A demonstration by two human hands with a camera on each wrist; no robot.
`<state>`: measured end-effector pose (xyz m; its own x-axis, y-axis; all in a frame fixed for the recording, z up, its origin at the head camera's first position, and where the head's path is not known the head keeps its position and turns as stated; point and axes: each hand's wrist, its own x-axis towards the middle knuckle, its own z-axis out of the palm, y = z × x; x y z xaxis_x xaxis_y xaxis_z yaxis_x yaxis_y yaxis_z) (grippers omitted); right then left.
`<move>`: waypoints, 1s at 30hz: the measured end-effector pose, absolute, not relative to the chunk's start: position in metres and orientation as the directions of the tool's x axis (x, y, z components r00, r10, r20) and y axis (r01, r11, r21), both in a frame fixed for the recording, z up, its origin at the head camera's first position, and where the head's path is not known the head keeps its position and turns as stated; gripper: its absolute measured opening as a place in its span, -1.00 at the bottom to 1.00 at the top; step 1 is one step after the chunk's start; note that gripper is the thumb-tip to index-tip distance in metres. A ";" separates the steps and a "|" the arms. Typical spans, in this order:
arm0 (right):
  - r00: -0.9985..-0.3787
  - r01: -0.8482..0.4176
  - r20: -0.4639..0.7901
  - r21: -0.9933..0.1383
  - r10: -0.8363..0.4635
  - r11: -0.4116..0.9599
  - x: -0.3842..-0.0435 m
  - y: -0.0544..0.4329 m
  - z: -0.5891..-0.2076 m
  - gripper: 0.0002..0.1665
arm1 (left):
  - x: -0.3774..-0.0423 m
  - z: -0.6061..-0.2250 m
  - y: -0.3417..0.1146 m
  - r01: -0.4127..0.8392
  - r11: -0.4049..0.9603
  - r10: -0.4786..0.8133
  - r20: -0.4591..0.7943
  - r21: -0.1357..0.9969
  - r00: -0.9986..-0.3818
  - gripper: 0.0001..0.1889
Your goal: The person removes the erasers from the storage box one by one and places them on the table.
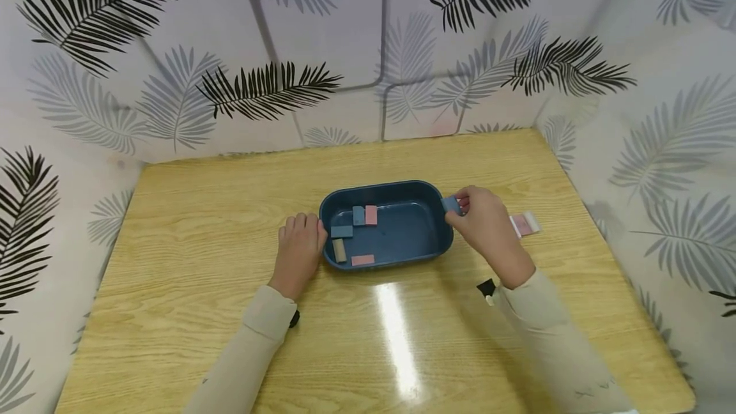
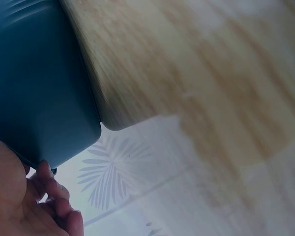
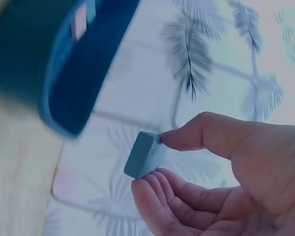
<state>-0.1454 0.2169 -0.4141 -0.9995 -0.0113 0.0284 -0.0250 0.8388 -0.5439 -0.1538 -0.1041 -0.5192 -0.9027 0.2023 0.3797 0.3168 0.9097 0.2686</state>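
Observation:
A dark blue oval tub (image 1: 391,264) stands on the table, with several small blocks inside toward its left end. My left hand (image 1: 300,245) grips the tub's left end, its fingers bent at the rim; the left wrist view shows the fingers (image 2: 61,196) curled there. Between the thumb and fingertips of my right hand (image 1: 485,219) is a small blue eraser-like block (image 3: 145,155), pinched just beside the tub's right rim. Inside the tub are blue blocks (image 1: 342,232), pink blocks (image 1: 371,214) and a beige one (image 1: 339,250).
Right of the tub, partly behind my right hand, lies a pink and white piece (image 1: 526,223) on the wooden table (image 1: 201,241). Leaf-patterned cloth (image 1: 322,37) hangs behind the table and along its sides.

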 end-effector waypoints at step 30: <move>-0.984 0.124 -0.171 -0.509 0.042 0.852 -0.162 0.261 -0.489 -0.59 | -0.153 -0.517 -0.104 0.303 0.910 0.201 0.337 0.284 -0.920 -0.69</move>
